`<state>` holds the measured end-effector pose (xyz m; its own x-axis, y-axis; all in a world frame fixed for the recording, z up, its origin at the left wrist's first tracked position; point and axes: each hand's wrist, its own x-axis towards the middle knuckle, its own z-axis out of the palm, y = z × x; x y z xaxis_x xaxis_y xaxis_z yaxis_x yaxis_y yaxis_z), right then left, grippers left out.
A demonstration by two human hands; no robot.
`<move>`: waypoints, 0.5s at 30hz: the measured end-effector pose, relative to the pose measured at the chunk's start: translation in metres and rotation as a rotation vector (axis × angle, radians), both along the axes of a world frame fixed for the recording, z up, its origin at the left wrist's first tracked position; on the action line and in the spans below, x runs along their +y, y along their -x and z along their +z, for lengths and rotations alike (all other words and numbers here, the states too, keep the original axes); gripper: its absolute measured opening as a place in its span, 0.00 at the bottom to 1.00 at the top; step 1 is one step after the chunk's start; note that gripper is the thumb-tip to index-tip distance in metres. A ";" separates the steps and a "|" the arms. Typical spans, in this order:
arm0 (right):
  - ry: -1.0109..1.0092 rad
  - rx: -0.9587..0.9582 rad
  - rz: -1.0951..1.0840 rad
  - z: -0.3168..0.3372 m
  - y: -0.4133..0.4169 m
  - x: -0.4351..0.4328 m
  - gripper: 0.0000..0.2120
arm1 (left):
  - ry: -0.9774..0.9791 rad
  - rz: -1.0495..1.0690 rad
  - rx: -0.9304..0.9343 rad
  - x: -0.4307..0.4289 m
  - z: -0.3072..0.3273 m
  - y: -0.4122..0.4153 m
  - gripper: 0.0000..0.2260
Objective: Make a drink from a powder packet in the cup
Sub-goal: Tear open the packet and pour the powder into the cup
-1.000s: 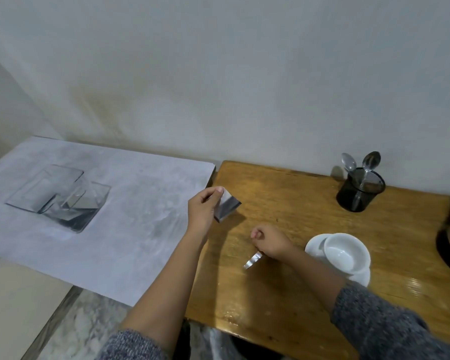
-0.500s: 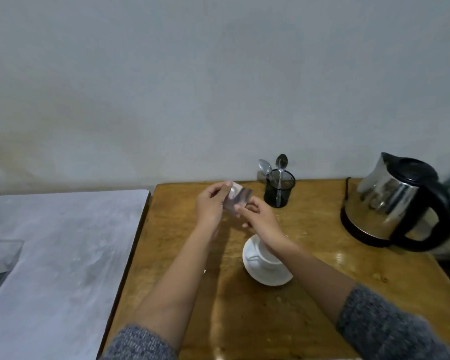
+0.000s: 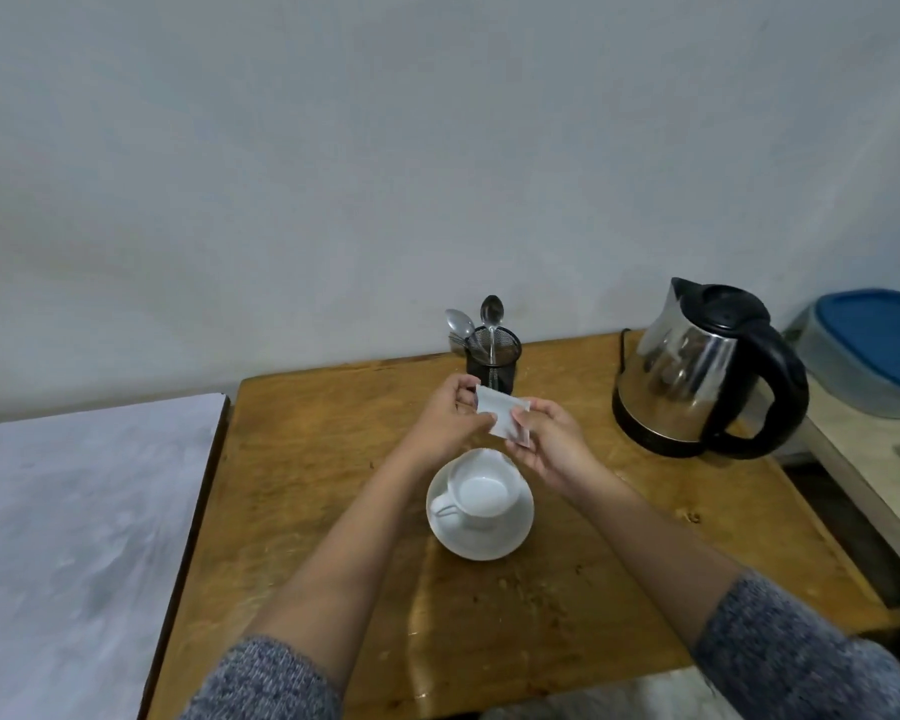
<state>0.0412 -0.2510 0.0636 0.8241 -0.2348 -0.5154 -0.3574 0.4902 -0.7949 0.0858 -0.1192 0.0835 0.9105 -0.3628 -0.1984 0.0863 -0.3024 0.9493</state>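
A small silvery-white powder packet is held above the wooden table by both hands. My left hand pinches its left edge and my right hand pinches its right lower edge. Just below and in front of the packet, a white cup stands upright on a white saucer, its handle pointing left. The cup's inside looks white; I cannot tell whether it holds anything.
A steel electric kettle with a black handle stands at the right. A black mesh holder with spoons is at the back by the wall. A grey surface adjoins the table's left. A blue-lidded container sits far right.
The view has swung right from the grey surface to the table. My right hand left the small torn strip and joined the left hand on the packet, now held over the cup.
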 end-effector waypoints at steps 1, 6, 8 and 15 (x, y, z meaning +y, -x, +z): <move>0.030 0.018 0.030 -0.003 0.002 -0.002 0.09 | -0.024 -0.015 0.013 -0.002 0.000 -0.002 0.21; 0.209 0.084 0.168 -0.020 0.007 -0.008 0.11 | -0.291 -0.161 -0.036 -0.004 -0.012 -0.011 0.13; 0.298 0.064 0.213 -0.023 0.007 -0.010 0.09 | -0.341 -0.184 -0.035 -0.004 -0.020 -0.012 0.09; 0.795 -0.118 0.406 -0.033 0.006 -0.016 0.09 | -0.431 -0.148 -0.149 -0.003 -0.041 -0.005 0.06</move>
